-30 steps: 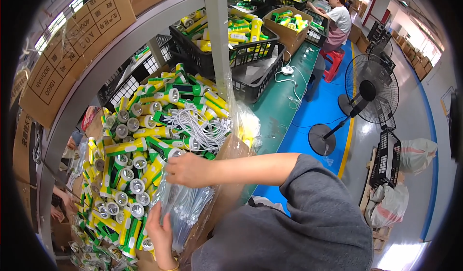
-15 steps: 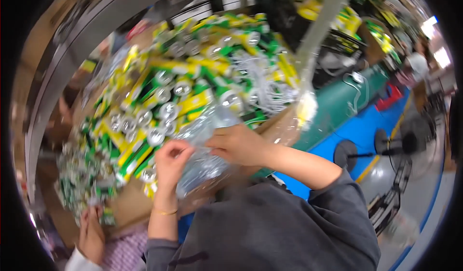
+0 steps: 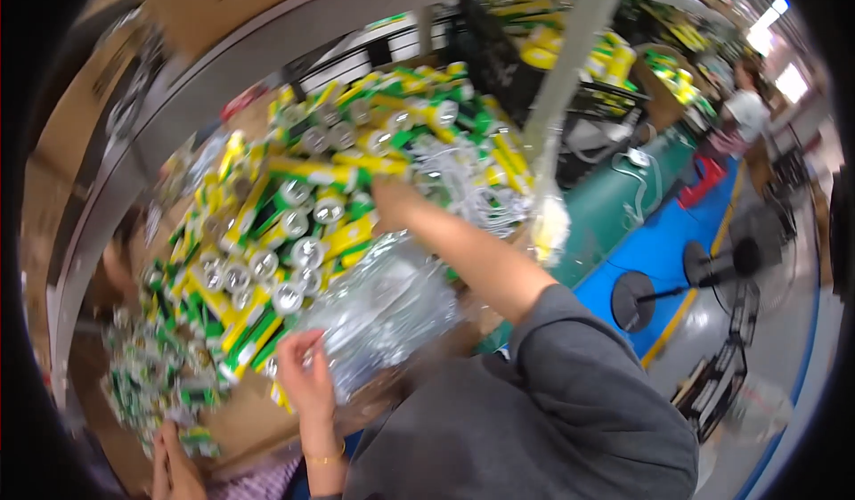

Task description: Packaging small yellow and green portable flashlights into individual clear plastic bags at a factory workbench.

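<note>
A large heap of yellow-and-green tube-shaped pieces with clear, shiny round ends [image 3: 307,252] fills the bench in front of me. My right hand [image 3: 394,204] reaches out over it, and its fingers are blurred and hidden among the pieces. Clear plastic bags [image 3: 387,300] lie in a flat stack at the near side of the heap, beneath my right forearm. My left hand [image 3: 305,375] is beside the stack's left edge, fingers curled and tips drawn together. What those fingertips hold is too small to make out.
Another person's hands [image 3: 174,464] are at the lower left, by a pile of small green-and-clear pieces [image 3: 165,375]. White coiled cords [image 3: 463,179] lie on the heap's right. A pale post [image 3: 579,55] rises behind. Right of the bench are a green surface [image 3: 588,206] and black round-based stands [image 3: 634,300].
My right hand has left the spot beside my left hand and moved forward into the heap. My left hand has come slightly nearer to me. The view has shifted a little.
</note>
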{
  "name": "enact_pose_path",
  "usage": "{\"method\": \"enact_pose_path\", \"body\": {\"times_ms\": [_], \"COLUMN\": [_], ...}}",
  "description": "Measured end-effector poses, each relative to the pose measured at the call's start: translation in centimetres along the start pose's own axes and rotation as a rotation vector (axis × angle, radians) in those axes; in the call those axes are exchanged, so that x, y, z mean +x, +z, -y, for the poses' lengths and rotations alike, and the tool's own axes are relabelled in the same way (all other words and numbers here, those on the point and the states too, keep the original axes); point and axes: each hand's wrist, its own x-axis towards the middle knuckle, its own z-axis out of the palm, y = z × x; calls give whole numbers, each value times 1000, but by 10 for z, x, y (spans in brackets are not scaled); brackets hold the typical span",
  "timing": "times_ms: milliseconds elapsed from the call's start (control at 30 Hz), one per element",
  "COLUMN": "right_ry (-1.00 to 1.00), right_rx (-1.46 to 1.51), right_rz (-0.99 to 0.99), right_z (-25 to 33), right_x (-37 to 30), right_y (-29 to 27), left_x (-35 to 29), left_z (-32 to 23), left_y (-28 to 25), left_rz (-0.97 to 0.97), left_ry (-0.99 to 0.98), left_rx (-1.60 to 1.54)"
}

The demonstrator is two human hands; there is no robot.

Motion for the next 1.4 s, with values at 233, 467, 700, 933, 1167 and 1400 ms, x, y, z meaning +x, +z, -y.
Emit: {"method": "enact_pose_path", "body": {"times_ms": [233,467,700,933,1167,1400], "right_ry": [-142,-709,-1027,-543,-155,165], "right_rx": [2044,928,273,-364,314,-92], "right_rz": [162,120,-161,-213,-440,-564], "right_z": [-13,91,44,62,-1,-86], "right_x": [-62,-100,-135,-147,-113,-65], "right_y": [-85,-58,-47,-16,-81,-32], "left_x": [6,48,40,17,10,13], "left_z": [-2,-31,-31,-61,-38,-18], "left_y": [-16,14,-5,34,7,10], "left_rz": [256,491,532,394,373,398], "left_ry": [399,90,229,358,319,342], "left_rx": [483,505,279,460,359,338]}}
